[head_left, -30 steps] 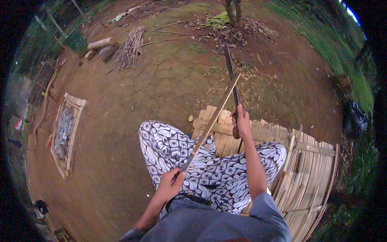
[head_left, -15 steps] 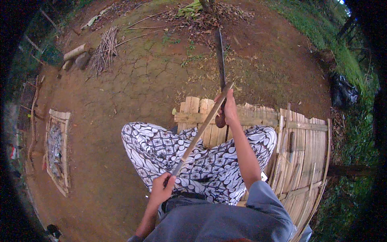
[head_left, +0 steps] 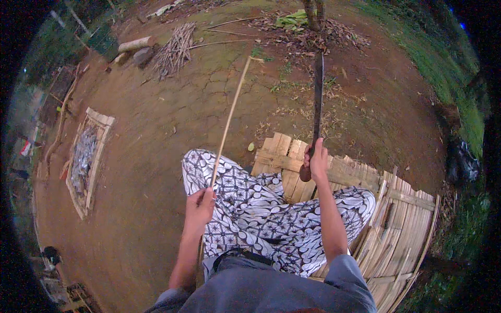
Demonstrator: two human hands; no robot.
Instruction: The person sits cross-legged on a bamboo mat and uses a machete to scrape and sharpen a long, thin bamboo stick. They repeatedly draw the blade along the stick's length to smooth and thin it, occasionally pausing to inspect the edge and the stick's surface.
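My left hand point(head_left: 200, 207) is closed round the lower part of a thin bamboo strip point(head_left: 231, 113), above my left thigh. The strip points up and away, with a small curl of fibre at its far tip. In my right hand point(head_left: 319, 163) is the brown handle of a machete point(head_left: 318, 99), held over the edge of the bamboo platform. Its long dark blade points away from me, apart from the strip. Under both arms lie my crossed legs in black-and-white patterned cloth point(head_left: 255, 208).
The slatted bamboo platform point(head_left: 402, 224) extends to my right. Thin shavings point(head_left: 292, 112) litter the ground ahead, before a tree trunk point(head_left: 313, 15) with dry leaves. Far left are a stick pile point(head_left: 176, 51), a log point(head_left: 135, 44) and a bamboo-framed bed of ash point(head_left: 99, 119).
The bamboo strip has swung left and away from the machete and my right hand, now pointing forward. My view has shifted left. Both hands keep their holds.
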